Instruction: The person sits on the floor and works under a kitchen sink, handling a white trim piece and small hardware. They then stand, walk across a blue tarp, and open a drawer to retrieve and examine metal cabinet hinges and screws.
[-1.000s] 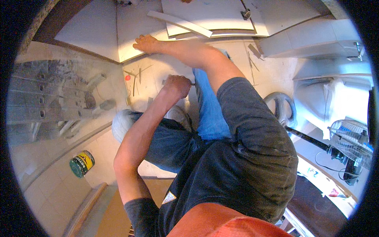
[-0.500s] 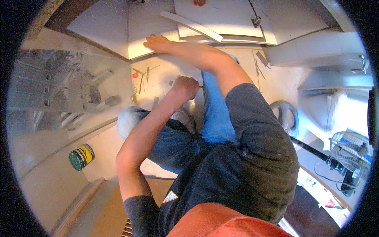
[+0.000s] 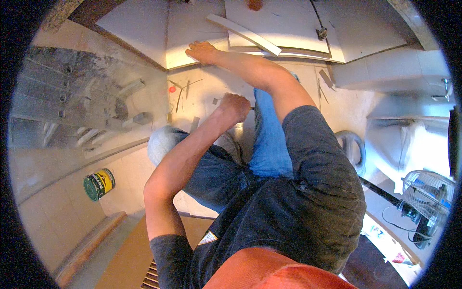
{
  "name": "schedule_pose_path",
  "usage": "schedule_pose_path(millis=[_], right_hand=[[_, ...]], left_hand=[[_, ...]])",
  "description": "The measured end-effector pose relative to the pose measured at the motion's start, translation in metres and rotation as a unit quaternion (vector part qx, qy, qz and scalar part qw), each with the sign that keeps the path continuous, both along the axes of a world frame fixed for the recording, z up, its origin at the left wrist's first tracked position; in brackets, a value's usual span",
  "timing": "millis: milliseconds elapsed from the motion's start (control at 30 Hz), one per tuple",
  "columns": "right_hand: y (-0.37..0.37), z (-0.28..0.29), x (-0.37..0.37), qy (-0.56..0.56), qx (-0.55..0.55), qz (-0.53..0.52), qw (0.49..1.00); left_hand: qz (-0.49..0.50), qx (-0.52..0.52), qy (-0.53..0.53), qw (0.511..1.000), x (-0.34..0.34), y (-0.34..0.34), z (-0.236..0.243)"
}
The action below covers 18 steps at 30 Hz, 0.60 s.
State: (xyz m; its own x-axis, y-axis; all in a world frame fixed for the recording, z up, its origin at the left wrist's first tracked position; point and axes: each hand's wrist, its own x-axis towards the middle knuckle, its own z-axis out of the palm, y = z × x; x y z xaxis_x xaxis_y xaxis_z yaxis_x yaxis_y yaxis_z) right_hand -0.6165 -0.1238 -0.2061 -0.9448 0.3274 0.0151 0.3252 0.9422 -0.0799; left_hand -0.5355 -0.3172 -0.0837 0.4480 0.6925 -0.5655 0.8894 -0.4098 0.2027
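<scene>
My right hand (image 3: 202, 52) reaches across to a white panel (image 3: 190, 31), fingers apart at its lit lower edge, left of a long white strip (image 3: 243, 33). Closer to me, my left hand (image 3: 233, 107) is closed beside my blue-jeaned leg (image 3: 272, 139); a thin dark piece shows past its knuckles, too hidden to name. Left of it, thin offcuts (image 3: 182, 94), a small red round item (image 3: 172, 89) and small pieces lie on the pale floor (image 3: 202, 84).
A green-and-yellow can (image 3: 98, 184) stands lower left, near a wooden edge (image 3: 86, 245). Metal pieces (image 3: 86, 135) appear through a hazy surface at left. A grey ring-shaped object (image 3: 351, 149), a black pole (image 3: 380, 188) and a fan (image 3: 426, 195) are at right. More offcuts (image 3: 325, 79) lie beyond my leg.
The view has shifted slightly, so the panels and floor sit further right and lower. Both hands keep much the same places relative to the panel and floor, in similar shapes.
</scene>
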Motion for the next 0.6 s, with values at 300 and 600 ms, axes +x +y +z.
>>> schedule_pose_path(millis=[300, 600], right_hand=[[-0.0017, 0.0052, 0.0005, -0.021, 0.018, 0.001, 1.0], [-0.0013, 0.0063, 0.0, -0.024, 0.013, 0.001, 1.0]], left_hand=[[0.041, 0.023, -0.012, 0.999, 0.0034, -0.0037, -0.0072], [0.004, 0.013, -0.017, 1.0, -0.0015, -0.0008, -0.0106]])
